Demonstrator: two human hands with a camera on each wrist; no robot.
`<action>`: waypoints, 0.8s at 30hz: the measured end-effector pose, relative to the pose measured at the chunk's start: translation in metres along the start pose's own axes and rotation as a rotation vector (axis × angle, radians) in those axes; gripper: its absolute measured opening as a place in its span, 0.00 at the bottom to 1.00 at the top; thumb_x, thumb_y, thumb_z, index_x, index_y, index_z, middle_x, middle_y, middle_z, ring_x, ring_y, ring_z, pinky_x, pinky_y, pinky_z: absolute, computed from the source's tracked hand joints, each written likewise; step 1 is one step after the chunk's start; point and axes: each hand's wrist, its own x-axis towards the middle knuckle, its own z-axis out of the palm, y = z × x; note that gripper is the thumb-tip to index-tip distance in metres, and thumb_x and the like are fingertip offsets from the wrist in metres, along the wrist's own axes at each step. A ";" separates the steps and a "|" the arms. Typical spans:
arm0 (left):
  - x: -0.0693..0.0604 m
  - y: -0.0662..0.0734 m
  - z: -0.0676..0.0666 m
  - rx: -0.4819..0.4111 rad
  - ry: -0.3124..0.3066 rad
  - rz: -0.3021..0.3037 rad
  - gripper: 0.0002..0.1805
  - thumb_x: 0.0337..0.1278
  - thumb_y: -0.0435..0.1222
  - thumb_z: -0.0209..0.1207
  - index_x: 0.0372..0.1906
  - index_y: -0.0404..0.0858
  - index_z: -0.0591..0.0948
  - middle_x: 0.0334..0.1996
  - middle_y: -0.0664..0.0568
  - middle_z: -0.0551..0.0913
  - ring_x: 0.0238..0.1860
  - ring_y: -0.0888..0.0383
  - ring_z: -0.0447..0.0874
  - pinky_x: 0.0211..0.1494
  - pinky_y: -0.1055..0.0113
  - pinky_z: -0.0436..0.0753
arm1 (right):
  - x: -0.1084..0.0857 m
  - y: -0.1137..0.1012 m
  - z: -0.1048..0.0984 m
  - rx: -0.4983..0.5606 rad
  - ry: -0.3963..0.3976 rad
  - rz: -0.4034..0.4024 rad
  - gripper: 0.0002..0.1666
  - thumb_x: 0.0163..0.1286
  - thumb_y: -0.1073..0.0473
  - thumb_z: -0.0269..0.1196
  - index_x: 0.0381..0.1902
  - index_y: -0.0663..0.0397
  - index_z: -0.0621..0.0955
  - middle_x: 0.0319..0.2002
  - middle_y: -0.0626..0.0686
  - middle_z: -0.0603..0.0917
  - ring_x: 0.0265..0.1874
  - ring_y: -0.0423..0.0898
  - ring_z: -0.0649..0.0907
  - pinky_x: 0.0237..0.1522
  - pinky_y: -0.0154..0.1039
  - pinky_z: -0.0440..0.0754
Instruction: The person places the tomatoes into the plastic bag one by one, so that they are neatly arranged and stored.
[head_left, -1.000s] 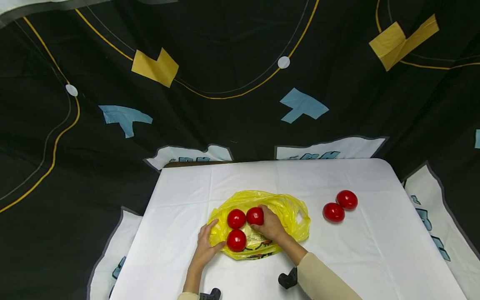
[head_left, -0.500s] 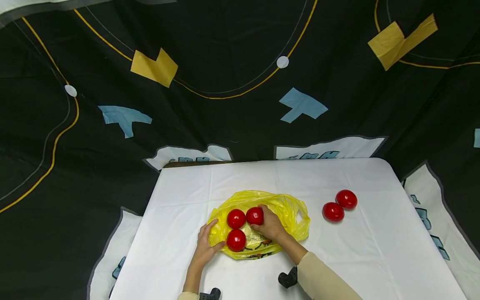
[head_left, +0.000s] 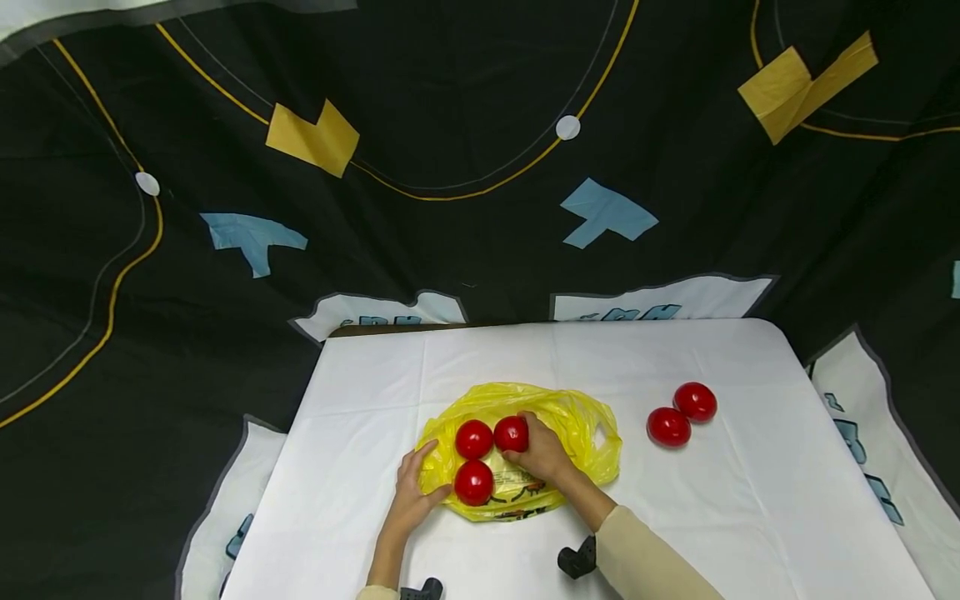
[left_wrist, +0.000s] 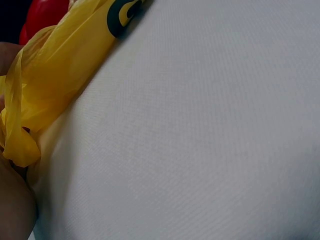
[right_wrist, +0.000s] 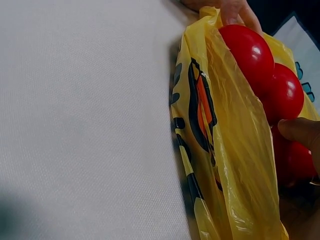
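A yellow plastic bag with dark print lies spread on the white-covered table, its handle hole toward the right. Three glossy round red balls sit on or in it: an upper left ball, a lower left ball and a right ball. My right hand holds the right ball between thumb and fingers; its thumb shows against the red surface. At the bag's left side, my left hand grips the yellow plastic, thumb close to the lower ball. In the left wrist view, bunched plastic covers part of that hand.
Two more red balls, a nearer one and a farther one, lie touching on the right of the white tablecloth. Black wrist devices sit by both forearms. A black patterned cloth hangs behind the table.
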 end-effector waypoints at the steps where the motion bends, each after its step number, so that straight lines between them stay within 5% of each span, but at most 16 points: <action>1: 0.000 0.000 0.000 0.000 0.000 -0.001 0.43 0.39 0.38 0.70 0.67 0.51 0.67 0.64 0.45 0.61 0.67 0.41 0.53 0.63 0.31 0.52 | 0.000 0.000 -0.001 -0.001 0.001 -0.006 0.46 0.55 0.55 0.72 0.65 0.67 0.63 0.57 0.65 0.74 0.53 0.61 0.76 0.53 0.55 0.76; 24: 0.000 0.000 0.001 0.014 -0.001 0.003 0.42 0.40 0.39 0.69 0.67 0.49 0.67 0.64 0.44 0.61 0.67 0.41 0.53 0.63 0.30 0.53 | -0.008 -0.001 -0.013 0.029 0.005 -0.020 0.44 0.55 0.52 0.71 0.64 0.62 0.66 0.55 0.63 0.75 0.52 0.58 0.77 0.51 0.52 0.78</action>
